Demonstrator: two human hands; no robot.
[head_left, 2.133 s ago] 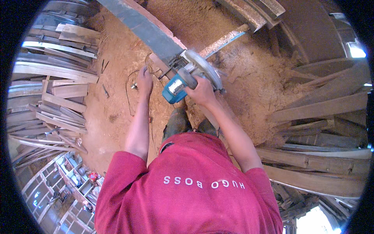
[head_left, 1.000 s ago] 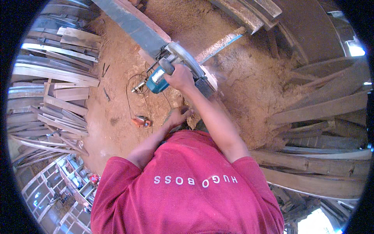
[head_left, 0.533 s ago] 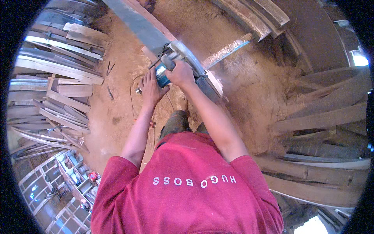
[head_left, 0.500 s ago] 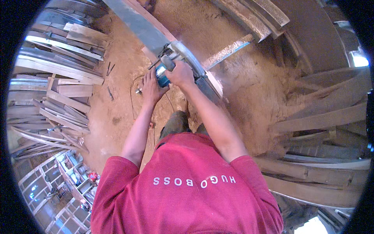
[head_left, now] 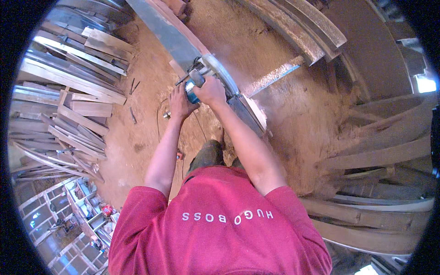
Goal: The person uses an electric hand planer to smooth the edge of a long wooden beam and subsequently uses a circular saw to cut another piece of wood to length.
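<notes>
A circular saw with a teal motor body (head_left: 191, 91) and a pale curved guard (head_left: 221, 73) rests on a long wooden board (head_left: 170, 39). My right hand (head_left: 212, 90) is closed around its dark grip. On the left side of the motor, my left hand (head_left: 180, 103) holds the body, its fingers laid against it. The board runs diagonally from the far left toward my legs, with a dark upper face and a paler reddish strip along its right side. The blade is hidden under the saw. Fine dust hazes the air right of the guard.
Stacked planks (head_left: 75, 81) line the left side, and larger curved timbers (head_left: 380, 149) lie on the right. A sawdust-covered strip with a blue edge (head_left: 275, 78) lies right of the saw. A thin cord (head_left: 159, 121) trails over the dusty floor (head_left: 133, 158).
The saw and both hands have slid slightly farther along the board, away from its near end. My view has shifted a little, and both hands keep their grip.
</notes>
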